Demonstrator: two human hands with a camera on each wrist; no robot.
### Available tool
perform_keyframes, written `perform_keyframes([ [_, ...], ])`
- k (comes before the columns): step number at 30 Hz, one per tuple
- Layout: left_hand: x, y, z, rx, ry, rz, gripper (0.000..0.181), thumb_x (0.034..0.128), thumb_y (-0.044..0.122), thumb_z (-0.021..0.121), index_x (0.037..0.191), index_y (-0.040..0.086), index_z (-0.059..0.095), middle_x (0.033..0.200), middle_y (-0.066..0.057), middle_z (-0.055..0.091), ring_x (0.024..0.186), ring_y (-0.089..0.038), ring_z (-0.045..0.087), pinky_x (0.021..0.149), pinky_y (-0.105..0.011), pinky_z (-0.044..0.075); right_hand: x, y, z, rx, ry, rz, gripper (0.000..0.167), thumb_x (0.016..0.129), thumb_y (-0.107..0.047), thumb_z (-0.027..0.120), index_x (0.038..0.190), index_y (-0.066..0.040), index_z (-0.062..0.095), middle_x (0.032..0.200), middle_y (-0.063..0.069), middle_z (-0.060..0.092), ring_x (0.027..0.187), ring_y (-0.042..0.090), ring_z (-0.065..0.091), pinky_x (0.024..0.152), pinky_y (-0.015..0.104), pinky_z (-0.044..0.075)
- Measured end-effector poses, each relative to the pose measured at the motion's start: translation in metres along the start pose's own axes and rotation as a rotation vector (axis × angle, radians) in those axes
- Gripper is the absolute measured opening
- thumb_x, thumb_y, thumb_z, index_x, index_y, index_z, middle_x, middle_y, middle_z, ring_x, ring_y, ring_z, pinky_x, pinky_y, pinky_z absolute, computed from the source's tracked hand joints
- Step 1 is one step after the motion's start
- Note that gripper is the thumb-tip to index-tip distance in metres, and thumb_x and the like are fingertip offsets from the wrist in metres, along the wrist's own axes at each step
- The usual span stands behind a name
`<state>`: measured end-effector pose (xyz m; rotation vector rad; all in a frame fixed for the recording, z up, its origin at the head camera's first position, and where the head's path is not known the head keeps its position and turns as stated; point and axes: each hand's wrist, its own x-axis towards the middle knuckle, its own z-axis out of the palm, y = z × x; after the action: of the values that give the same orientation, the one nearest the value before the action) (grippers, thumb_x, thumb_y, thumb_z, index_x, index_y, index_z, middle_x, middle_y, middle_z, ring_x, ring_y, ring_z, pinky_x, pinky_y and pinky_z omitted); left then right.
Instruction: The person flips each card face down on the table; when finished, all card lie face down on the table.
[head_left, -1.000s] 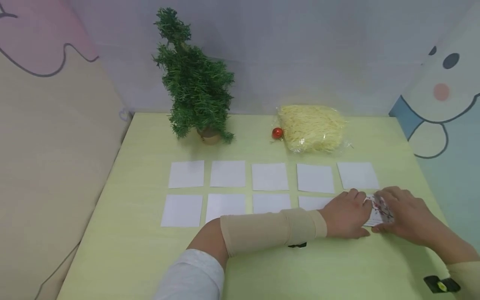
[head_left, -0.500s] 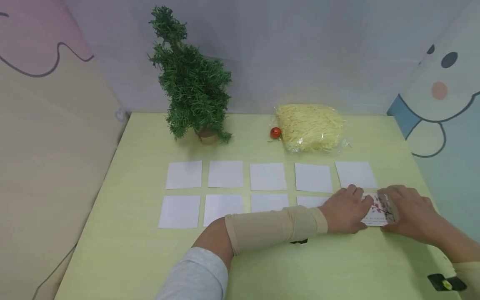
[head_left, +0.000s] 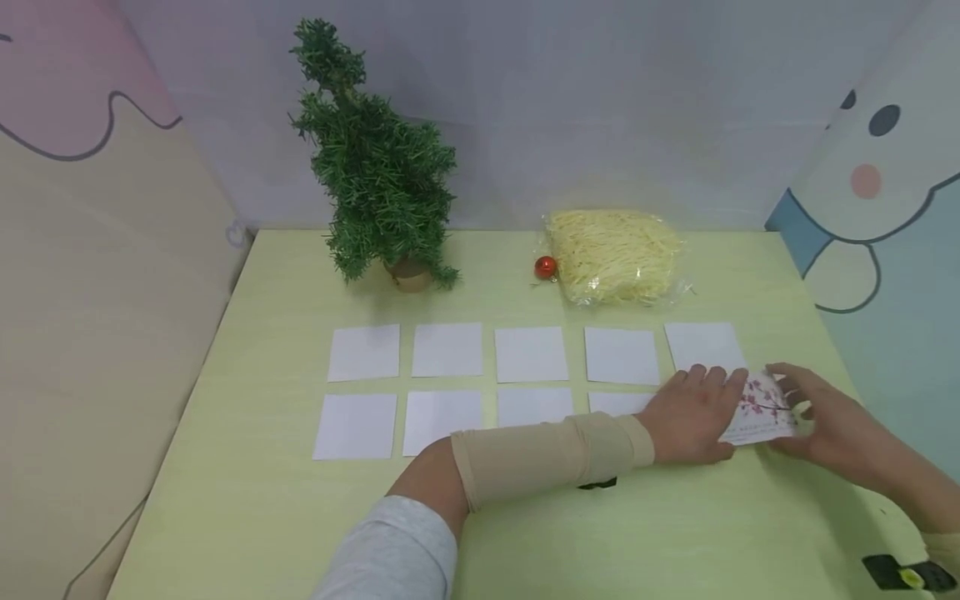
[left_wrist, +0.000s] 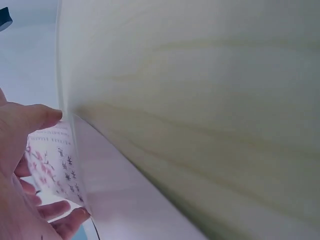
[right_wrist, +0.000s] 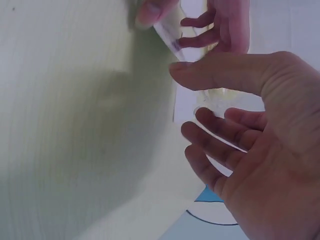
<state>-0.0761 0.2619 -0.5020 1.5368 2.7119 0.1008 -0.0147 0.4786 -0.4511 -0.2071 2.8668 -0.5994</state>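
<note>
A white card printed with pink blossoms [head_left: 761, 408] is held at the right end of the near row of blank cards. My left hand [head_left: 690, 417] grips its left part; in the left wrist view, the thumb and fingers hold opposite edges of the blossom card [left_wrist: 52, 162], which also bears dark characters. Just beyond the card's right end is my right hand [head_left: 836, 429]. In the right wrist view, the fingers of this right hand [right_wrist: 255, 135] are loosely bent, with a gap to the thumb; the card's corner lies near the thumb tip. Whether they touch is unclear.
Two rows of blank white cards [head_left: 530, 354] lie on the pale yellow table [head_left: 525, 517]. A small artificial tree [head_left: 382, 183] stands at the back left. Further right are a red ball [head_left: 545, 267] and a clear bag of yellow shreds [head_left: 615, 257]. My left forearm covers part of the near row.
The blossom card's right end has risen and its printed face shows more. My right hand has drawn slightly to the right, its fingers looser. My left hand stays at almost the same place.
</note>
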Motion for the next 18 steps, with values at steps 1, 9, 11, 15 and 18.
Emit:
perform_keyframes([
  [1, 0.002, 0.001, 0.000, -0.018, -0.004, -0.012, 0.108, 0.0977, 0.075, 0.064, 0.173, 0.010, 0.021, 0.149, 0.004, 0.054, 0.122, -0.009, 0.053, 0.103, -0.022, 0.047, -0.001, -0.003, 0.000, -0.009, 0.016, -0.012, 0.106, 0.069, -0.002, 0.101, 0.154, 0.012, 0.040, 0.120, 0.028, 0.068, 0.103, 0.010, 0.064, 0.074, 0.024, 0.053],
  [9, 0.015, -0.005, -0.009, -0.306, 0.025, -0.050, 0.121, 0.0958, 0.071, 0.071, 0.176, 0.018, -0.003, 0.139, 0.006, 0.054, 0.104, -0.002, 0.055, 0.087, -0.017, 0.049, -0.006, -0.014, 0.001, 0.105, 0.097, -0.120, 0.132, 0.071, 0.011, 0.096, 0.174, -0.008, 0.016, 0.136, 0.003, 0.066, 0.112, -0.014, 0.055, 0.078, 0.014, 0.051],
  [11, 0.015, -0.006, -0.011, -0.378, 0.024, -0.044, 0.119, 0.0951, 0.065, 0.076, 0.174, 0.020, -0.001, 0.136, 0.007, 0.053, 0.102, -0.001, 0.054, 0.086, -0.016, 0.049, -0.007, -0.010, 0.005, 0.169, 0.094, -0.136, 0.134, 0.072, 0.015, 0.094, 0.176, -0.010, 0.013, 0.141, -0.005, 0.061, 0.115, -0.022, 0.047, 0.081, 0.011, 0.050],
  [15, 0.012, -0.003, -0.013, -0.374, 0.040, -0.062, 0.101, 0.0916, 0.064, 0.081, 0.161, 0.021, 0.022, 0.130, 0.012, 0.058, 0.112, 0.003, 0.057, 0.096, -0.019, 0.047, -0.007, -0.004, 0.015, 0.221, 0.009, -0.055, 0.124, 0.080, 0.005, 0.094, 0.175, -0.006, 0.015, 0.151, 0.022, 0.055, 0.119, 0.000, 0.061, 0.079, 0.016, 0.053],
  [18, 0.010, -0.001, -0.012, -0.294, 0.070, -0.085, 0.093, 0.0903, 0.070, 0.079, 0.153, 0.021, 0.031, 0.126, 0.015, 0.061, 0.120, 0.003, 0.056, 0.104, -0.023, 0.043, -0.006, -0.002, 0.023, 0.170, -0.004, -0.014, 0.119, 0.081, -0.003, 0.096, 0.173, -0.002, 0.021, 0.151, 0.040, 0.050, 0.111, 0.005, 0.064, 0.076, 0.021, 0.055],
])
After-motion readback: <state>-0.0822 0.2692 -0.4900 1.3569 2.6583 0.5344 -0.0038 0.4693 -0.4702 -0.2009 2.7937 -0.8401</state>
